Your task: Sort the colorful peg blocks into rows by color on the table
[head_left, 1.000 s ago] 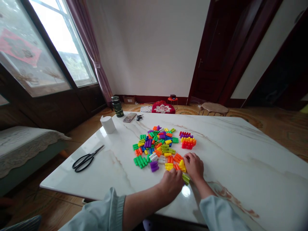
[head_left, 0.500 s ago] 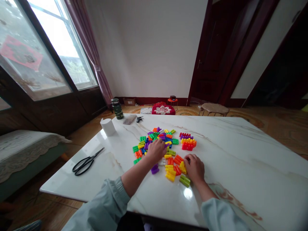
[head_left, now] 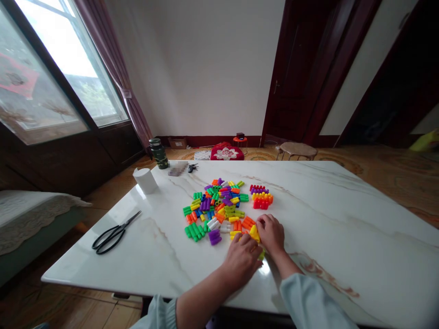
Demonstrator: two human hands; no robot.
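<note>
My right hand (head_left: 270, 232) is closed at the fingertips on a yellow toy block (head_left: 254, 233), near the front of the block pile. Just left of it, my left hand (head_left: 242, 257) is low over the table with bent fingers. Between its index finger and thumb shows the end of an olive-green toy block (head_left: 262, 255); the hand hides the rest. Yellow blocks beneath the left fingers are mostly covered. Orange blocks (head_left: 248, 222) lie just beyond both hands. A purple block (head_left: 215, 237) and a green block (head_left: 195, 231) are to the left.
Behind the right hand stands a joined row of red, orange and purple blocks (head_left: 263, 201). Black-handled scissors (head_left: 115, 234) lie at the left of the marble-patterned table (head_left: 325, 228). A paper roll (head_left: 145, 181), a camouflage flask (head_left: 158, 154) and small dark keys (head_left: 192, 167) sit further back.
My left hand has left the middle of the pile and come toward me, beside the right hand at the olive-green block. My right hand stays at the yellow block. The view has shifted slightly.
</note>
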